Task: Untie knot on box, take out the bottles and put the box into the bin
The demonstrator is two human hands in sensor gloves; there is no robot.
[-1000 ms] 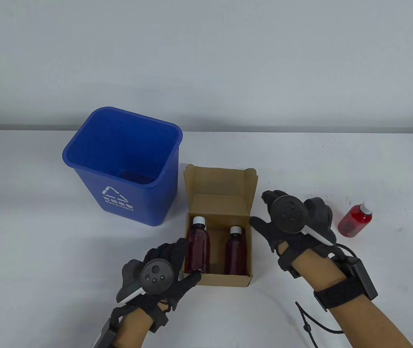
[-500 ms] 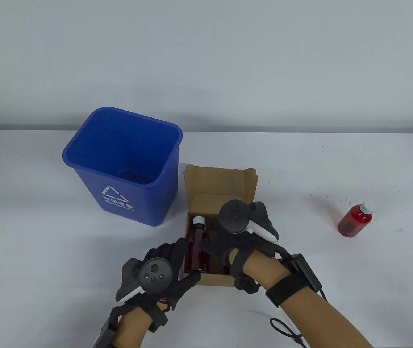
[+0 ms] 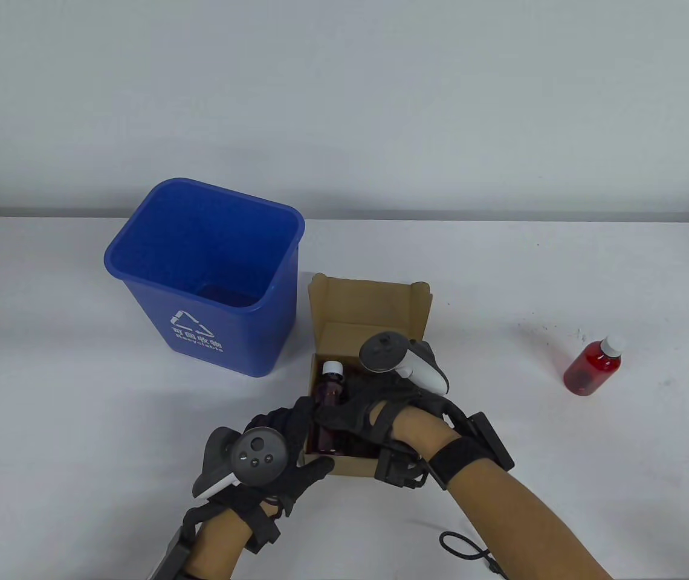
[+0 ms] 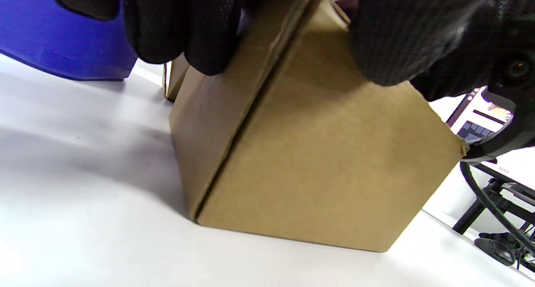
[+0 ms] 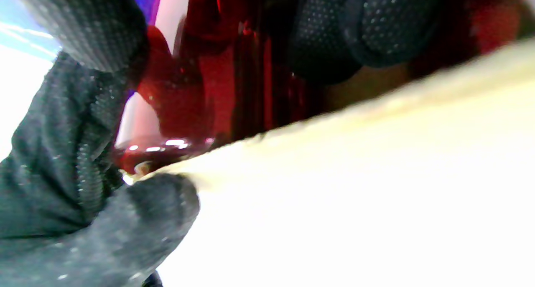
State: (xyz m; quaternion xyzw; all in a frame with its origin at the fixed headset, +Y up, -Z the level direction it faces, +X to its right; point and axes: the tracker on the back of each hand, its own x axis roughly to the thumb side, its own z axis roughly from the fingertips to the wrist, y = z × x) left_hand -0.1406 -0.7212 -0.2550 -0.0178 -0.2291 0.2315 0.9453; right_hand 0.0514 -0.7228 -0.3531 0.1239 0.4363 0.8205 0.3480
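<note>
The open cardboard box [image 3: 365, 299] stands right of the blue bin [image 3: 199, 266], its lid flap raised at the back. My left hand [image 3: 311, 438] grips the box's front left corner; in the left wrist view its fingers [image 4: 188, 40] lie on the side wall of the box [image 4: 317, 161]. My right hand [image 3: 350, 417] is down inside the box. In the right wrist view its fingers [image 5: 376, 32] curl around a dark red bottle [image 5: 217, 82]. The left bottle's white cap [image 3: 333, 367] shows; the other bottle in the box is hidden under the hand.
A bright red bottle [image 3: 592, 367] with a white cap lies tilted on the white table [image 3: 562, 272] at the right. The bin's wall [image 4: 54, 32] stands close to the box's left side. A black cable [image 3: 465, 547] trails near the front edge.
My right hand has moved left from beside the box into it and sunk onto the bottles, fingers closing. The left hand has stayed on the box corner.
</note>
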